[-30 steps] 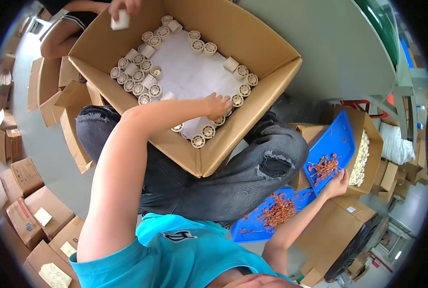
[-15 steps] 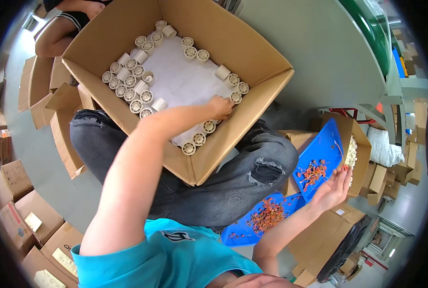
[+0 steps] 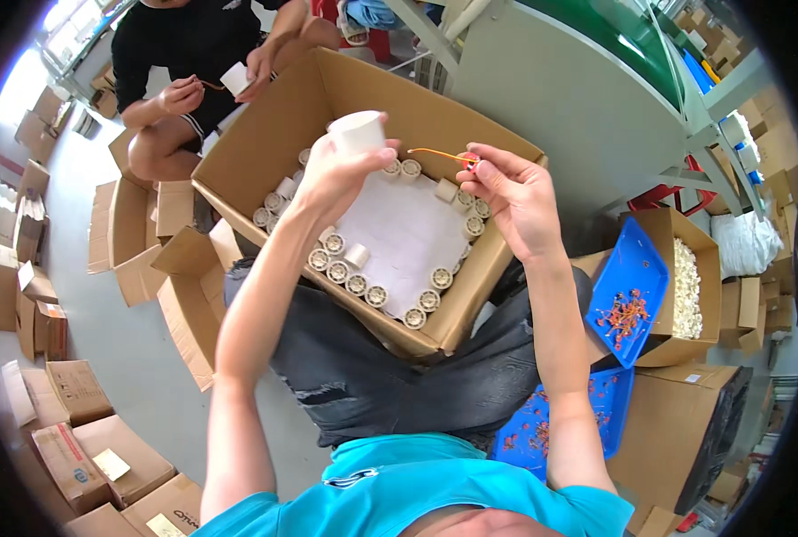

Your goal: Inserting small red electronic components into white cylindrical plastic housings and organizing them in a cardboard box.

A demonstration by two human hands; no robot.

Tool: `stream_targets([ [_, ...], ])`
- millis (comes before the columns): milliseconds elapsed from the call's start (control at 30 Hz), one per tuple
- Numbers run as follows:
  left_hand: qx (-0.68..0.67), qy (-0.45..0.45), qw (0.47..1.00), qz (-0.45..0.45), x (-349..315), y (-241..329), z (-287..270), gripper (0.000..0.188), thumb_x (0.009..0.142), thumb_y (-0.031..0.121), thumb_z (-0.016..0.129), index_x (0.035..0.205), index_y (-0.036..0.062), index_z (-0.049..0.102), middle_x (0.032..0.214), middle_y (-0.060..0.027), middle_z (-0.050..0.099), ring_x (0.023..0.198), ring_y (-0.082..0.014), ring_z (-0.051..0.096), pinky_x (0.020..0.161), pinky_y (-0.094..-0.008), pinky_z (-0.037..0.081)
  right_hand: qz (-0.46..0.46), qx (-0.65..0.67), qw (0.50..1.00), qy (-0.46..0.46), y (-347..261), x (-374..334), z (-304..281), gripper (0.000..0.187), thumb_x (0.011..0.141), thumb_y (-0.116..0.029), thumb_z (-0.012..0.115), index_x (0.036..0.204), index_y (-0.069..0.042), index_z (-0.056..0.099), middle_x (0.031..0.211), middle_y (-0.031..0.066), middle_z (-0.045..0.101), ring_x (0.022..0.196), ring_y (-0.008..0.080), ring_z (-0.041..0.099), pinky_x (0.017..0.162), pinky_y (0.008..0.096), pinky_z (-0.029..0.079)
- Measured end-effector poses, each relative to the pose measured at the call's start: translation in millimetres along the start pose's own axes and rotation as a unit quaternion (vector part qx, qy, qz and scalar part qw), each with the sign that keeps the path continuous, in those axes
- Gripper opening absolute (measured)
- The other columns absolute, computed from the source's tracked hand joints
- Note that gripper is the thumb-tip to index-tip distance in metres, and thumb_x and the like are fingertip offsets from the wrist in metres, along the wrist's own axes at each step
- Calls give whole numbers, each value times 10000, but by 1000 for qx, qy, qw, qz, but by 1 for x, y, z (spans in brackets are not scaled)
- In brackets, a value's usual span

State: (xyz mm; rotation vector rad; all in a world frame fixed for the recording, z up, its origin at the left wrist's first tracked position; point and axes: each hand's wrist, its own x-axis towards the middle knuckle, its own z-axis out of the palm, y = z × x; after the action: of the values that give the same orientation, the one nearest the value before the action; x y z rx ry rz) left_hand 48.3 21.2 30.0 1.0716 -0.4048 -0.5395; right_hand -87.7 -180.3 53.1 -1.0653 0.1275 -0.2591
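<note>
Above the open cardboard box (image 3: pixel 426 112) in front of me, my left hand (image 3: pixel 332 183) is closed around a white plastic cylinder-shaped part (image 3: pixel 357 132), slightly blurred. To its right, my right hand (image 3: pixel 526 206) pinches a small red piece with an orange-yellow wire (image 3: pixel 442 154) that points toward the white part. Wire and cylinder are apart. Inside the box, similar white round parts (image 3: pixel 337 271) stand along the walls on a pale sheet (image 3: pixel 385 224); some lie on their sides. My left forearm hides part of the left row.
Two blue trays (image 3: pixel 642 268) with red wired pieces (image 3: pixel 625 313) lie at my right, beside a carton of small white parts (image 3: pixel 685 291). At the far left, a co-worker (image 3: pixel 184 54) holds a white part and a wire. Cartons (image 3: pixel 117 461) fill the lower left.
My left hand has come up out of the box with a white cylinder. My right hand has moved from the blue tray to above the box with the red wired piece. The view has shifted.
</note>
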Motion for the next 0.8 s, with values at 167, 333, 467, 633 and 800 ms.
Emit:
stream_targets([
  [167,252,-72,950,169,-29,14,-8,516,632,184,838,1080,12,648,1385,-147,542,1165,-220,565,1001,-379,436,15,23,1000,-12,34,4,-3,226,927,9,621,1137,85,651,1011,168,699,873,231,706,802,318,601],
  [333,369,-125,921,22,-38,-3,2,434,673,179,843,1017,30,625,1066,-82,668,981,-143,619,882,-311,486,52,15,996,-69,42,0,-1,203,919,22,625,1108,84,665,993,162,700,848,230,708,777,320,608],
  [467,396,-168,903,-14,-47,-1,7,393,687,142,833,994,50,606,879,-27,668,835,-112,628,760,-288,505,-57,-182,981,26,48,3,-5,182,892,42,639,1062,57,701,980,128,709,830,205,705,737,300,597],
  [633,466,-130,853,194,-42,-15,10,434,686,164,869,1005,55,595,916,-55,669,838,-174,646,773,-324,517,-249,-435,853,148,48,-1,-5,173,835,50,680,1000,25,723,965,103,707,790,185,692,681,279,552],
  [800,518,-5,821,239,-42,-25,7,564,719,147,852,1175,34,539,1131,-159,598,972,-328,634,806,-392,525,-450,-421,768,175,26,-13,2,205,805,97,693,999,32,707,985,127,691,809,224,685,707,301,563],
])
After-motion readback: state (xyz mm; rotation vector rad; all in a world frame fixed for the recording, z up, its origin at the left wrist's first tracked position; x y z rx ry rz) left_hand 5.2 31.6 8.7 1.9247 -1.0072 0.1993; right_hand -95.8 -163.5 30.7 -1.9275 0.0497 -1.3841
